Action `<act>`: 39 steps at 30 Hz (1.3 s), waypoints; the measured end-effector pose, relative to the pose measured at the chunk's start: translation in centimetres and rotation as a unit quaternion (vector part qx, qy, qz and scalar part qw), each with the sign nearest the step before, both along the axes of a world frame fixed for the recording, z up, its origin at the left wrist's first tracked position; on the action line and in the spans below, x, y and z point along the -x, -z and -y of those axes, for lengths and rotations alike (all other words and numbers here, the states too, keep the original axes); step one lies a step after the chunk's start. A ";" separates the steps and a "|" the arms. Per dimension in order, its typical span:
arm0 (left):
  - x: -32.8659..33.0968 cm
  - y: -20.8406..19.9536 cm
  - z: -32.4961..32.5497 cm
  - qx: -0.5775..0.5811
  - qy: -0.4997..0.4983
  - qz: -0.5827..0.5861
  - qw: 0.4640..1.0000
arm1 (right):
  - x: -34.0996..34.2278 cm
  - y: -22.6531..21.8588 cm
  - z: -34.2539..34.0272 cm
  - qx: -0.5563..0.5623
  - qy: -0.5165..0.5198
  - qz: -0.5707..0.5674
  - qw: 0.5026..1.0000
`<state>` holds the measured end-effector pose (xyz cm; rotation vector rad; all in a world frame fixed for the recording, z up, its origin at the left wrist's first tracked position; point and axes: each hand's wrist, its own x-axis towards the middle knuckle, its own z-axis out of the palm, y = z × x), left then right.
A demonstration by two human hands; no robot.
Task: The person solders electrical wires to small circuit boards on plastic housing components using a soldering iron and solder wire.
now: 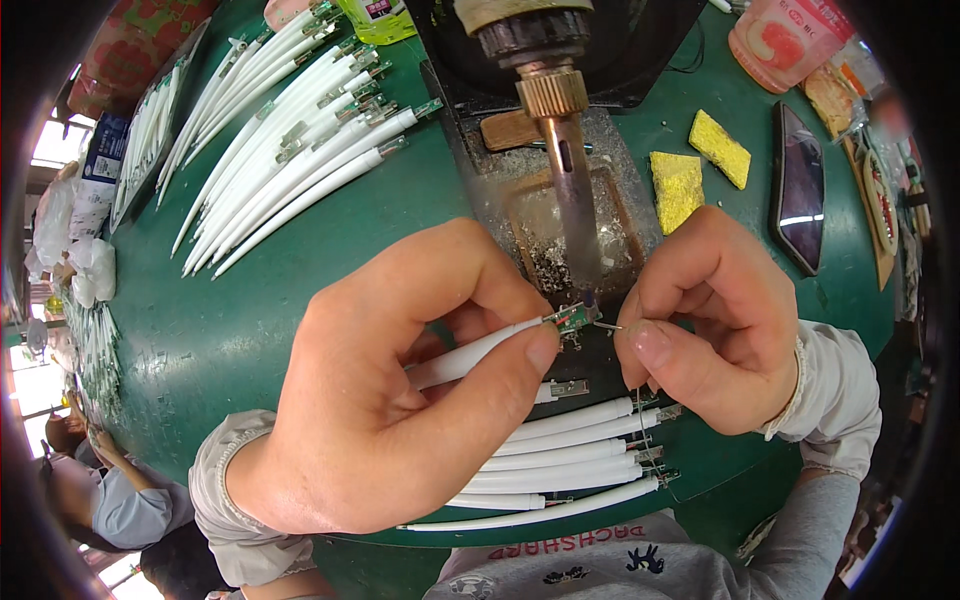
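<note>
My left hand (375, 400) is closed round a slim white tube (462, 362), pinching it between thumb and forefinger near its end. A small green circuit board (574, 319) sticks out of that end, just under the tip of a soldering iron (572, 180) that points down from above. My right hand (715, 320) pinches a thin solder wire (608, 326), whose end reaches the board beside the iron's tip. More wire hangs below my right fingers. Whether the tip touches the board I cannot tell.
More white tubes with board ends lie in front of me (570, 455) and at the back left (300, 150). Under the iron sits a tray with metal scraps (530, 225). Yellow sponges (678, 190), a dark phone (798, 190) and a pink cup (785, 45) stand right. Another person (130, 500) sits far left.
</note>
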<state>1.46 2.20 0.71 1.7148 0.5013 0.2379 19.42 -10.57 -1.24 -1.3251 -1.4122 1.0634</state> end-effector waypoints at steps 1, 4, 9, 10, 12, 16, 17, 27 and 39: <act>0.0 0.0 0.0 0.004 -0.007 0.006 1.000 | 0.0 0.0 0.0 0.000 0.000 0.000 1.000; -0.2 0.0 0.1 0.041 -0.021 0.008 0.999 | 0.1 0.1 0.0 -0.001 -0.002 -0.003 1.000; -0.3 -0.1 0.0 0.037 -0.021 0.007 0.999 | 0.1 0.3 -0.1 -0.001 -0.004 -0.019 1.000; -0.3 -0.1 0.0 0.042 -0.025 0.003 0.999 | 0.1 0.4 -0.2 -0.001 -0.005 -0.019 1.000; -0.3 -0.1 0.0 0.047 -0.027 0.007 0.998 | 0.2 0.5 -0.2 -0.010 0.002 -0.019 1.000; -0.3 -0.2 0.0 0.038 -0.020 0.017 0.999 | 0.2 0.4 -0.3 -0.007 0.013 -0.026 1.000; -0.3 -0.3 0.0 0.038 -0.021 0.017 0.999 | 0.1 0.4 -0.3 -0.011 0.008 -0.029 0.999; -0.1 -0.4 0.2 0.045 -0.026 0.018 0.999 | 0.2 0.6 -0.3 -0.021 0.000 -0.026 0.999; -0.2 -0.1 -0.1 0.030 -0.013 0.026 0.999 | 0.0 0.5 -0.4 -0.024 -0.006 -0.022 0.999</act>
